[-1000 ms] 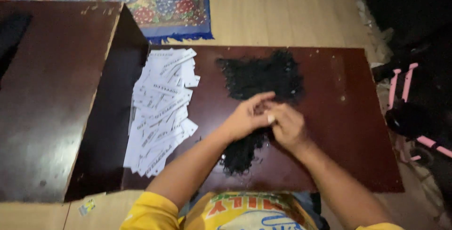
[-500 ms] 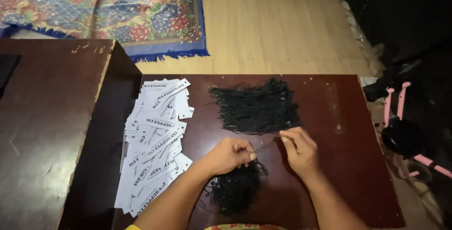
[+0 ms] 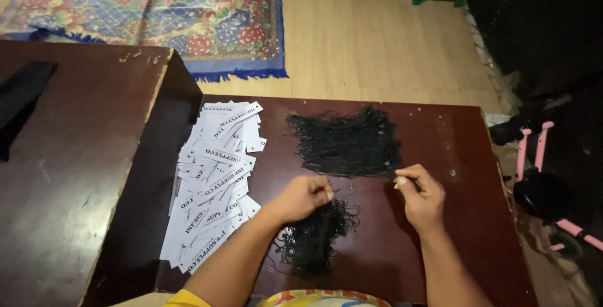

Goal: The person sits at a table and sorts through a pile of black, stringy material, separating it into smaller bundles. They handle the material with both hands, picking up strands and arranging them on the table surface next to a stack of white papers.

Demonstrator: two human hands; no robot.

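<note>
the black strings (image 3: pixel 344 145) lay piled at centre frame on the counter (image 3: pixel 440 131). the right hand (image 3: pixel 419 195) pinched one strand shut, the left hand (image 3: pixel 304 197) gripped a bunch over the lower pile (image 3: pixel 314 244); separating seemed underway, calling for a gentle pull.

Counts on the dark tables

Two hands (image 3: pixel 306 197) (image 3: pixel 422 195), two black string piles (image 3: pixel 345 144) (image 3: pixel 314 241), one spread of white tags (image 3: pixel 213 181), too many to count; two tables (image 3: pixel 440 244) (image 3: pixel 81 156).

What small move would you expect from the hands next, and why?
Probably the right hand draws its pinched black string clear of the far pile. The left hand rests on the near bundle, white tags lying beside it.
</note>
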